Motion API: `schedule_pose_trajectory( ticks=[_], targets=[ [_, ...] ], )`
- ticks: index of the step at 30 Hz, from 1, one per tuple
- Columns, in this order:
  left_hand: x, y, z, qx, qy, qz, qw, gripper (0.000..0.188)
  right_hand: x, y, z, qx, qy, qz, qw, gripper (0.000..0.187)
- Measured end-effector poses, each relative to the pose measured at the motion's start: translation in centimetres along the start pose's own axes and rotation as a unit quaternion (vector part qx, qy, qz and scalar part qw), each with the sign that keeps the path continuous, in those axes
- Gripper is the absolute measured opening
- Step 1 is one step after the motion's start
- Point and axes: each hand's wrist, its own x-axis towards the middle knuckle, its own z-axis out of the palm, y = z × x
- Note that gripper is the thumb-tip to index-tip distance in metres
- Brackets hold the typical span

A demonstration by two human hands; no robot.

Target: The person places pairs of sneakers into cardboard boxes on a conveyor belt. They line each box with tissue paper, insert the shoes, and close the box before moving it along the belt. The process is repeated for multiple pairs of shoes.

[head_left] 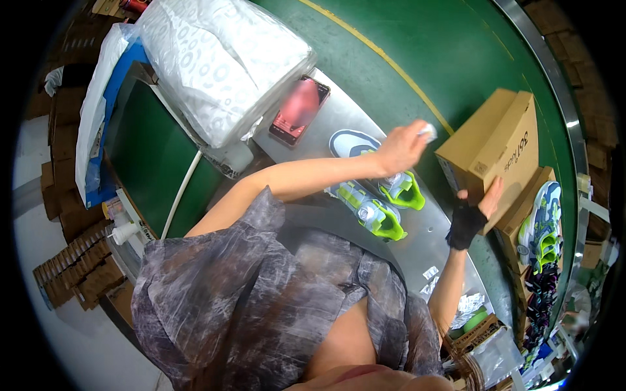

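Note:
My left hand is closed around a small crumpled white piece, paper or film, above a pair of shoes. The pair, a nearer shoe and a farther shoe, lies on the metal table; both are blue-grey with neon-green collars, and white wads show in their openings. My left forearm covers part of the farther one. My right hand, in a black fingerless glove, grips the near end of a brown shoe box, thumb and fingers on different faces. The box sits tilted, its lid side facing right.
A phone lies beside a large plastic-wrapped bundle at the left. Past the table runs a green surface with a yellow line. More shoes stand on boxes at the right. Crumpled paper lies near my right forearm.

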Motion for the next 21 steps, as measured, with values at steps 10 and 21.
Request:
schedule_pose_trajectory(
  ticks=[10,21],
  targets=[
    [3.1,4.8,-1.5,0.031,-0.069,0.357,0.931,0.025,-0.7,-5.2,-4.2,0.378,0.107,0.217,0.894,0.051],
    [2.4,-0.2,-2.6,0.052,-0.001,0.177,0.983,0.029,2.6,-5.1,-3.7,0.400,0.226,0.103,0.882,0.049]
  ],
)
